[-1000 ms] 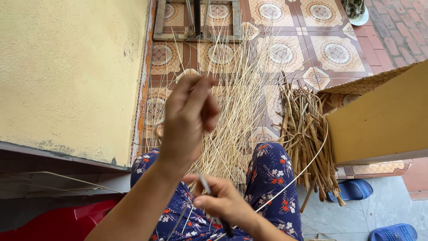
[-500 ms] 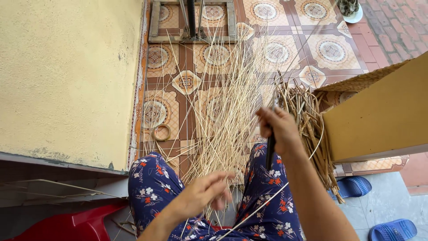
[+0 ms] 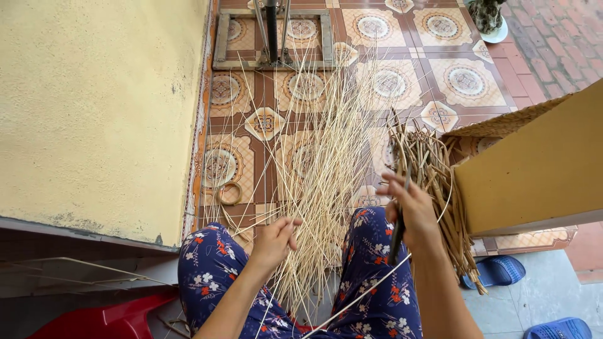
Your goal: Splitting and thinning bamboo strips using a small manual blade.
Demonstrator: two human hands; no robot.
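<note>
Since half a second ago my right hand point(image 3: 411, 210) dropped lower, gripping the dark tool point(image 3: 398, 232); left hand point(image 3: 276, 242) fingers pinch pale reed strips point(image 3: 320, 182).

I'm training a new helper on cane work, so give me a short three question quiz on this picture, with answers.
1. True or false: the right hand holds a dark, slim tool.
2. Which hand touches the fan of pale thin strips? A) left hand B) right hand C) neither
3. Fill in: the small coiled ring lies on the patterned ______ floor, near the yellow wall.

Key:
1. True. The dark tool sits in a closed grip, pointing down past the knee.
2. A. The left hand's fingers rest among the strips between the knees.
3. Tile. The tiled floor also bears the thicker brown bundle on the right.
</note>
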